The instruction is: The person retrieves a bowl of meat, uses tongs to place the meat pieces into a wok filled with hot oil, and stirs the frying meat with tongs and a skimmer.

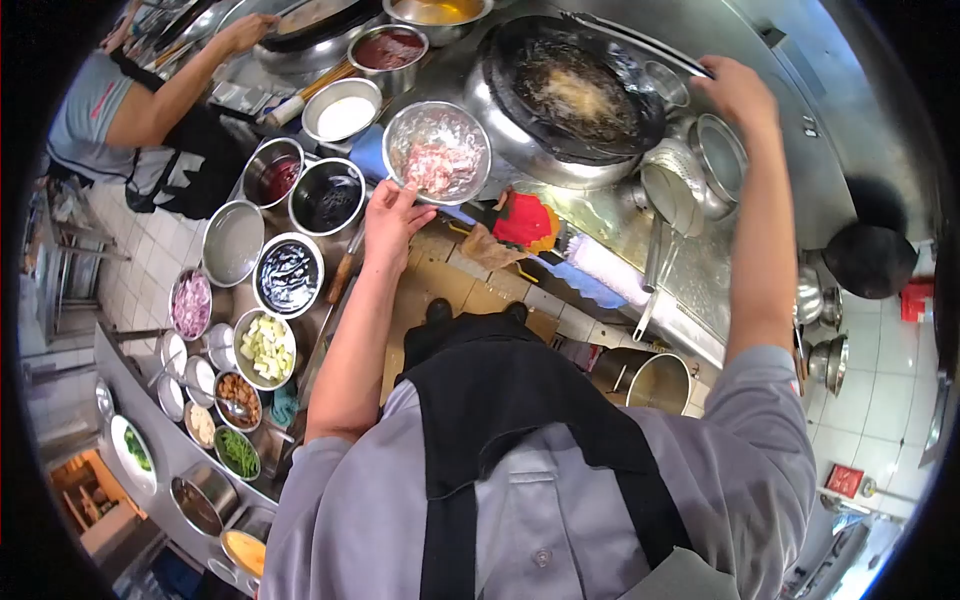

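My left hand (392,218) grips the near rim of a metal bowl (399,132) that holds pale pink raw meat, held just left of a big black wok (520,50). Bubbling oil with something frying fills the wok's middle. My right hand (738,92) is closed on a long dark handle (620,45) that runs across the wok's far rim. A metal ladle (672,190) rests by the stove to the right of the wok.
Several metal bowls of sauces and chopped vegetables (268,345) crowd the counter on the left. A red cloth (522,220) lies on the stove edge. Another person (150,110) works at a pan at the far left. A steel pot (655,380) stands on the floor.
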Available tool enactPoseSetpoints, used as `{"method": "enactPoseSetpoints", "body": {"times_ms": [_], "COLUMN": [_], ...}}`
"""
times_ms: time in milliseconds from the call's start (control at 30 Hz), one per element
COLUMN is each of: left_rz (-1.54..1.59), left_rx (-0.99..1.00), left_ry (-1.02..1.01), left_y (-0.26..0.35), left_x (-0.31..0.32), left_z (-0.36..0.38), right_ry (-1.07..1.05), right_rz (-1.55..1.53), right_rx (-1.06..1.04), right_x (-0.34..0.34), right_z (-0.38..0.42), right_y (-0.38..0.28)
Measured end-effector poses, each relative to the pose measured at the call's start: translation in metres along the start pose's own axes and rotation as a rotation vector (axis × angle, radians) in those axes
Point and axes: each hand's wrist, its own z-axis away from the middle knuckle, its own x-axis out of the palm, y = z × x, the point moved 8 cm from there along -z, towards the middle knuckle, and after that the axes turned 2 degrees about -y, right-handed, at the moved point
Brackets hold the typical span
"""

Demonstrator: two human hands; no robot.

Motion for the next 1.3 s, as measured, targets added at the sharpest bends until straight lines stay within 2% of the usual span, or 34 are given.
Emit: {"method": "enactPoseSetpoints", "body": {"times_ms": [100, 167, 233, 300, 467, 600, 700, 800, 833, 900, 933, 1067, 1133, 1300], "left_rz": [-0.036, -0.072, -0.103, -0.171, -0.235, -0.183, -0.128, -0.037, -0.025, -0.015, -0.012, 0.000, 0.000, -0.004], "left_rx": [0.040, 0.062, 0.081, 0.153, 0.244, 0.184, 0.156, 0.104, 0.077, 0.051, 0.043, 0.033, 0.037, 0.039], "left_ry": [-0.029, -0.057, -0.097, -0.133, -0.216, -0.174, -0.153, -0.147, -0.131, -0.122, -0.108, -0.110, -0.098, -0.044], "left_y": [-0.002, -0.005, -0.006, 0.000, 0.007, 0.003, -0.001, 0.000, -0.002, -0.005, -0.005, -0.003, 0.001, 0.010], "left_x": [-0.004, -0.002, 0.005, 0.014, 0.040, 0.044, 0.041, 0.038, 0.035, 0.035, 0.034, 0.032, 0.032, 0.019], "left_z": [-0.006, -0.012, -0.015, -0.017, -0.020, -0.026, -0.028, -0.028, -0.028, -0.026, -0.025, -0.020, -0.016, -0.009], "right_ry": [0.075, 0.015, -0.047, 0.038, 0.099, 0.023, 0.120, 0.002, 0.004, 0.019, 0.012, -0.199, -0.253, -0.207], "right_rz": [-0.045, -0.037, -0.023, 0.082, 0.181, 0.188, 0.120, -0.048, -0.045, -0.137, -0.063, -0.065, -0.051, -0.042], "right_rx": [-0.167, -0.215, -0.252, -0.412, -0.470, -0.425, -0.405, -0.170, -0.162, -0.124, -0.092, 0.044, 0.043, 0.067], "right_x": [-0.050, -0.066, -0.068, -0.075, -0.060, -0.056, -0.078, -0.088, -0.085, -0.068, -0.057, 0.020, 0.061, 0.079], "right_z": [0.047, 0.077, 0.100, 0.119, 0.129, 0.134, 0.145, 0.140, 0.135, 0.119, 0.109, 0.055, 0.037, 0.024], "right_y": [-0.034, -0.060, -0.078, -0.096, -0.105, -0.096, -0.074, -0.039, -0.031, -0.011, -0.006, 0.005, 0.007, 0.012]}}
